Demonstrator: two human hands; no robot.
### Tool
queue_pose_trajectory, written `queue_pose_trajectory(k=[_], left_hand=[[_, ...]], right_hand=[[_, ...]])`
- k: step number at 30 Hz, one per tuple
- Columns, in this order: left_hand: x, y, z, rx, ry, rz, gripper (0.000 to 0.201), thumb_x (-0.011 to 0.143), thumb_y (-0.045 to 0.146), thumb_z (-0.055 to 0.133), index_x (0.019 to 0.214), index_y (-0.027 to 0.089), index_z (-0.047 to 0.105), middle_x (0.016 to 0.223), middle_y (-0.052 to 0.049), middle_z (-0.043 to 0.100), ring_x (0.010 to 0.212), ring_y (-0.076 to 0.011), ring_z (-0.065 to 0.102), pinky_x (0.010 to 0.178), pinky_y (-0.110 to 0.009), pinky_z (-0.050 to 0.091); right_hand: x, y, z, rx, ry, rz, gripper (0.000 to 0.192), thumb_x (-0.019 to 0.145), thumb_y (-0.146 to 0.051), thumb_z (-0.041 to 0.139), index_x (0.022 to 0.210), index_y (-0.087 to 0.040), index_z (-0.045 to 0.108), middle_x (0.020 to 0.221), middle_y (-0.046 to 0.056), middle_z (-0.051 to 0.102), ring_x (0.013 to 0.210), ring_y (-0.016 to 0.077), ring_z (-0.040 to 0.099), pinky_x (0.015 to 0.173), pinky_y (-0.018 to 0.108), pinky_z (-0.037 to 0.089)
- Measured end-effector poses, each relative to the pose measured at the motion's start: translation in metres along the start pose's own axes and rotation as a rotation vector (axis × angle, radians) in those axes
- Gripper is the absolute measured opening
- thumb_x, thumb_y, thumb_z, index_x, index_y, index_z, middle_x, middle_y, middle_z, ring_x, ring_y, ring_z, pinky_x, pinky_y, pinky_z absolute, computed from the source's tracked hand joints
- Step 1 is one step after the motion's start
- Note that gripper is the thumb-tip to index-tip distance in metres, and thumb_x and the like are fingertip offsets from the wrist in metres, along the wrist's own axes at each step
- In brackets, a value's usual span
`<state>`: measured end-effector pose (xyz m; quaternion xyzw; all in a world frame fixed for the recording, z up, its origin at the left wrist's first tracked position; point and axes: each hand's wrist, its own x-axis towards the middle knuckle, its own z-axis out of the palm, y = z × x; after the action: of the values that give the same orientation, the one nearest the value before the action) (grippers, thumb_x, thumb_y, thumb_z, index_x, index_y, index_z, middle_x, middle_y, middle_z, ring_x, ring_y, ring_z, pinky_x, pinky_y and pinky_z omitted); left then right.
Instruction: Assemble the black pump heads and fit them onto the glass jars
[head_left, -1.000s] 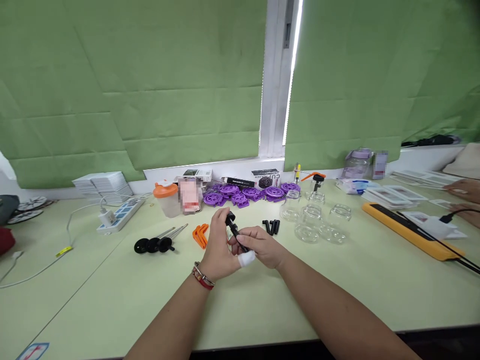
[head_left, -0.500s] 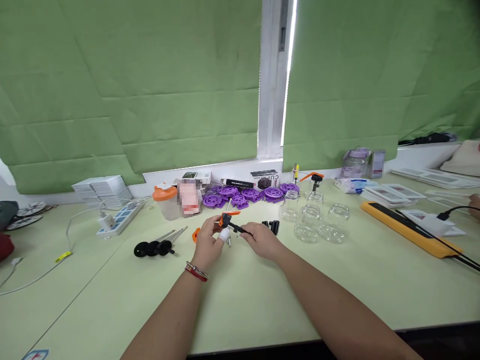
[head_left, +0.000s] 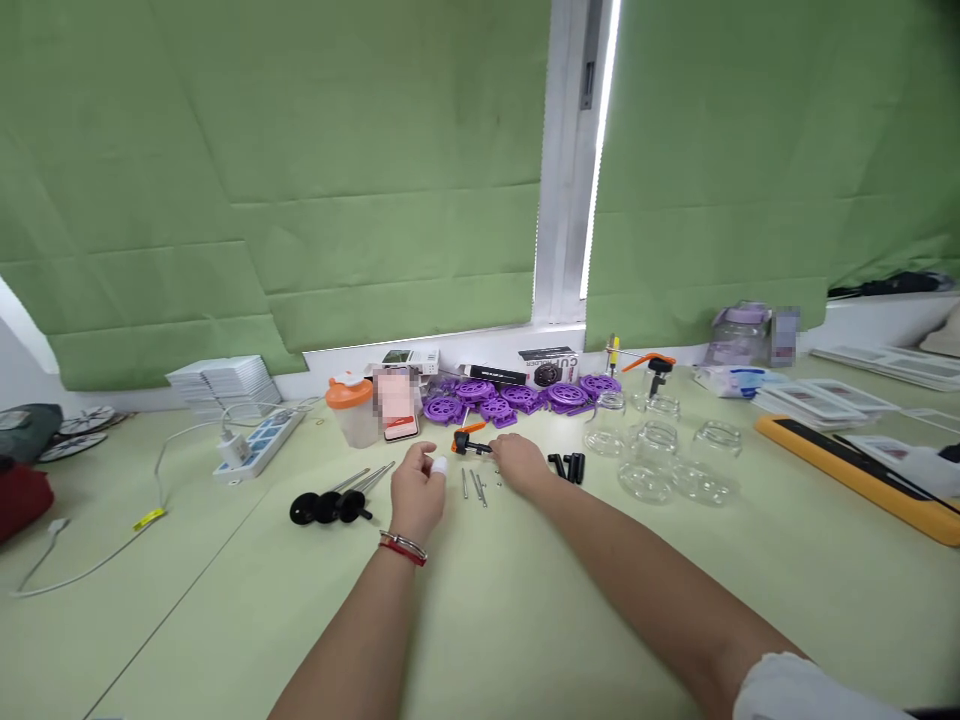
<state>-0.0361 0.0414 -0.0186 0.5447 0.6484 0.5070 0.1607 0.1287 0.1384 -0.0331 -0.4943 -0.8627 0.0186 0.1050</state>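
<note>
one crank [head_left: 463, 442]: we should keep it level, left hand [head_left: 418, 490] empty; whether the right hand [head_left: 520, 462] grips its shaft [head_left: 479, 448], we cannot tell.

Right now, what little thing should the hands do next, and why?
Maybe ease the right hand off the black plastic stem with the orange lever. It seems to rest on the pale green tabletop, only fingertips are at its end, and the left hand is apart from it.
</note>
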Motion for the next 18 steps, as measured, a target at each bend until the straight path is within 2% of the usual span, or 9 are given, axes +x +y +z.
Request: queue_pose_trajectory(k=[3,5,9,11,14,18], left_hand=[[-0.002,0.005,0.000,0.183,-0.057,0.072,0.031,0.078,0.029,0.046,0.109,0.023,0.052,0.068,0.002,0.055,0.063,-0.0169,0.053,0.064,-0.029,0.040],[0.001,0.008,-0.008,0.299,-0.028,0.059,0.037,0.077,0.027,0.047,0.114,0.024,0.050,0.073,0.000,0.059,0.068,-0.0193,0.056,0.065,-0.031,0.040],[0.014,0.006,-0.037,0.580,0.151,-0.110,0.042,0.076,0.028,0.049,0.117,0.023,0.052,0.096,-0.009,0.062,0.087,-0.0289,0.058,0.066,-0.036,0.041],[0.021,0.001,-0.051,0.770,0.181,-0.185,0.038,0.073,0.028,0.051,0.110,0.019,0.057,0.105,-0.016,0.060,0.098,-0.0349,0.054,0.070,-0.040,0.041],[0.027,-0.012,-0.064,0.943,0.089,-0.305,0.033,0.068,0.025,0.053,0.098,0.014,0.063,0.103,-0.021,0.060,0.101,-0.0377,0.052,0.075,-0.046,0.040],[0.028,-0.026,-0.065,0.994,-0.014,-0.358,0.034,0.065,0.022,0.053,0.096,0.015,0.066,0.102,-0.021,0.062,0.105,-0.0382,0.050,0.076,-0.046,0.039]], right_hand=[[0.009,-0.002,0.005,-0.006,-0.011,-0.006,0.024,0.091,-0.025,0.045,0.099,-0.016,0.066,0.100,0.012,0.065,0.097,0.0225,0.058,0.078,0.028,0.040],[0.013,-0.001,0.008,-0.008,-0.012,-0.005,0.026,0.092,-0.026,0.043,0.101,-0.017,0.066,0.101,0.012,0.065,0.098,0.0221,0.057,0.079,0.028,0.040],[0.016,0.001,0.011,-0.007,-0.001,-0.010,0.028,0.093,-0.029,0.042,0.103,-0.018,0.065,0.103,0.012,0.064,0.099,0.0226,0.056,0.079,0.029,0.040],[0.016,0.002,0.012,-0.001,0.007,-0.015,0.028,0.093,-0.031,0.042,0.102,-0.017,0.065,0.102,0.012,0.063,0.099,0.0232,0.055,0.081,0.030,0.039],[0.015,0.005,0.011,0.017,0.018,-0.016,0.027,0.092,-0.031,0.044,0.101,-0.016,0.065,0.103,0.012,0.063,0.100,0.0239,0.054,0.084,0.030,0.039],[0.007,0.013,0.003,0.060,0.042,0.004,0.028,0.092,-0.024,0.041,0.108,-0.015,0.063,0.109,0.013,0.061,0.104,0.0241,0.052,0.086,0.031,0.038]])
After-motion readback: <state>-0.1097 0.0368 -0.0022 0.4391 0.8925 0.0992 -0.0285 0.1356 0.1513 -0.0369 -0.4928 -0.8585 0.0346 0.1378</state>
